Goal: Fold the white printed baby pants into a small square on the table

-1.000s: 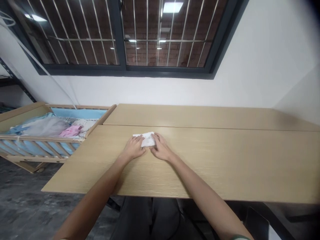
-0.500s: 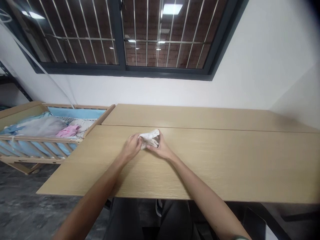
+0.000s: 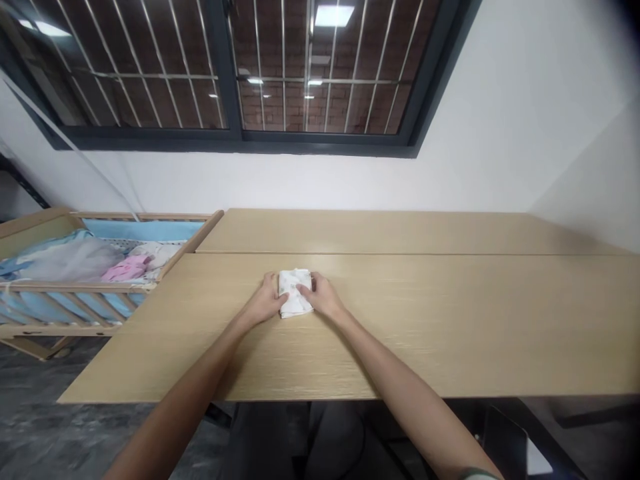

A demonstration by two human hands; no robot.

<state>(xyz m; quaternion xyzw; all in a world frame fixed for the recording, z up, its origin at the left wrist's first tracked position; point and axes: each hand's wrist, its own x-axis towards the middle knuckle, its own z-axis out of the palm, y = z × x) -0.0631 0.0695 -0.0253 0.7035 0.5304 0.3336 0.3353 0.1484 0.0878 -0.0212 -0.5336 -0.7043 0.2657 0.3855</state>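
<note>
Holding white cloth (image 3: 295, 308), crib (image 3: 75, 287) containing pink fabric (image 3: 126, 269)

On the table (image 3: 450, 320), which is displaying pale tan with fine streaked grain, the cloth (image 3: 295, 307) is showing white with small, faint printed marks. Left of the table, the crib (image 3: 75, 288) is exhibiting light wood tan, its liner (image 3: 145, 231) sky blue, its bunched fabric (image 3: 127, 268) pink. Behind the table, the wall (image 3: 475, 173) is appearing white; above the table, the frame (image 3: 150, 142) is presenting dark grey, the bricks (image 3: 295, 115) reddish brown. Below the table, the floor (image 3: 95, 433) is bearing mottled grey.
</note>
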